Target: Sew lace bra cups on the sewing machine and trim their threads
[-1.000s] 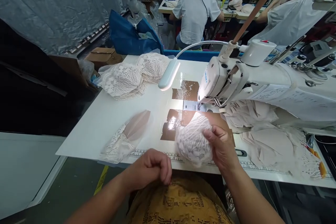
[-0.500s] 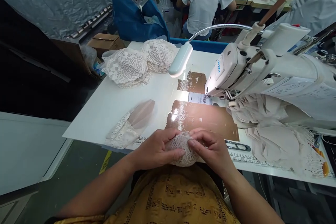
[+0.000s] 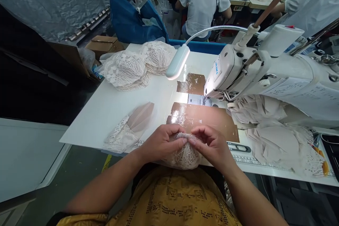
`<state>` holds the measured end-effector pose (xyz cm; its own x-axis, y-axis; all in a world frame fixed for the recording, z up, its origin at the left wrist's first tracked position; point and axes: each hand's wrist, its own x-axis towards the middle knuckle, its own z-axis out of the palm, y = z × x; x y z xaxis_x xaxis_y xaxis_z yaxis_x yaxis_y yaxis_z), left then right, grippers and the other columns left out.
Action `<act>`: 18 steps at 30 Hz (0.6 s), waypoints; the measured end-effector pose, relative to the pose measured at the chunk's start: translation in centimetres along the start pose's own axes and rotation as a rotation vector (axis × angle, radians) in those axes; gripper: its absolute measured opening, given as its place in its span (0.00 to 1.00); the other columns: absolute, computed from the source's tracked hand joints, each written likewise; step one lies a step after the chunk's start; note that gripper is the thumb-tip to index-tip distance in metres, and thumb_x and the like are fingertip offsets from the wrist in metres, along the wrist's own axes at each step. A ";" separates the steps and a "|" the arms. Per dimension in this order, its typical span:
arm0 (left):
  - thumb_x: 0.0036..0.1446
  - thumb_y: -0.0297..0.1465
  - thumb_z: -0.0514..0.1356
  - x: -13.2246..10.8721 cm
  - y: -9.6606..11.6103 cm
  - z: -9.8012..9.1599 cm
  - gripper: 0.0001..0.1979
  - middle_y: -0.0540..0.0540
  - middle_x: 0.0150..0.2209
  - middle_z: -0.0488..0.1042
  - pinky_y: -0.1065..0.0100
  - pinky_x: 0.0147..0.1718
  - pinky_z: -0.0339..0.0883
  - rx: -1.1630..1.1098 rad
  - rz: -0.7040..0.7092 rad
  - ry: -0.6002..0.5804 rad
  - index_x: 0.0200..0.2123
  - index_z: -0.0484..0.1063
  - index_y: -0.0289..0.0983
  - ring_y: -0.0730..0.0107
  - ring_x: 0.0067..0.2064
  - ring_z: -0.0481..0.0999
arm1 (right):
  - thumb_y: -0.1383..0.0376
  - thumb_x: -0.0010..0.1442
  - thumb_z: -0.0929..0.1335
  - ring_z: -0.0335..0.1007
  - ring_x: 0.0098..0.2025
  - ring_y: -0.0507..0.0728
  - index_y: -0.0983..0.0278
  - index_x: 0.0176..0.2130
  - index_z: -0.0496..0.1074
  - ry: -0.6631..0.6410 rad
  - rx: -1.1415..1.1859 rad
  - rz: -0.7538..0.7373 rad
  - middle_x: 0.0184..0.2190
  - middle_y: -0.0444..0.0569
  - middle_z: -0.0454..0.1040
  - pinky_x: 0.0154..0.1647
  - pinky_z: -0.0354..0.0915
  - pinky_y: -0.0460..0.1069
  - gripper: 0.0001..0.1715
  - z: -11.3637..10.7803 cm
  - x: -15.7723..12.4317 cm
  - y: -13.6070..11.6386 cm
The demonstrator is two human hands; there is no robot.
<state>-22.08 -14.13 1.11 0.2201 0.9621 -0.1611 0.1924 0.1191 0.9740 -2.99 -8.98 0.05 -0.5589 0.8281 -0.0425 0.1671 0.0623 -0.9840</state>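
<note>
Both my hands pinch a cream lace bra cup along its upper edge, at the front of the white sewing table. My left hand grips it from the left, thumb on top and fingers behind. From the right, my right hand closes on the same edge, its thumb close to the left one. The lace hangs below the fingers toward my lap. To the left lies another lace piece with a beige panel, apart from my hands. Beyond them stands a white sewing machine.
Stacked lace cups sit at the back left. Beige fabric pieces lie under and beside the machine arm. A lamp hangs over brown tape on the table. A blue bag and a seated person are behind.
My fingers have drawn together on the lace cup's upper edge, thumbs now nearly meeting. More of the lace hangs below them. The view has shifted slightly.
</note>
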 end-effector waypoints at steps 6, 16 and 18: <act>0.58 0.35 0.61 0.9 0.1 0.0 0.08 0.51 0.29 0.67 0.74 0.29 0.59 -0.132 -0.025 -0.102 0.34 0.71 0.35 0.74 0.30 0.65 | 0.60 0.58 0.70 0.60 0.23 0.49 0.63 0.27 0.73 -0.046 -0.027 0.016 0.21 0.42 0.70 0.23 0.56 0.44 0.11 -1.0 0.2 -0.5; 0.48 0.37 0.68 2.6 -0.5 2.1 0.15 0.50 0.23 0.68 0.74 0.25 0.61 -0.681 -0.242 -0.001 0.27 0.69 0.32 0.76 0.25 0.66 | 0.58 0.55 0.72 0.62 0.24 0.49 0.63 0.27 0.73 -0.052 0.210 0.134 0.22 0.41 0.70 0.25 0.60 0.44 0.11 -1.9 0.8 0.0; 0.48 0.38 0.68 2.5 -0.2 1.3 0.16 0.49 0.24 0.69 0.71 0.26 0.64 -0.737 -0.291 0.076 0.27 0.68 0.33 0.73 0.25 0.68 | 0.58 0.54 0.72 0.67 0.28 0.51 0.63 0.31 0.74 -0.036 0.212 0.155 0.26 0.43 0.73 0.30 0.64 0.45 0.10 -2.8 1.0 0.3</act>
<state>-20.35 -12.05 0.26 0.1875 0.8784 -0.4395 -0.4559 0.4742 0.7532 -1.27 -6.59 0.21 -0.5695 0.7978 -0.1980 0.0810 -0.1852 -0.9794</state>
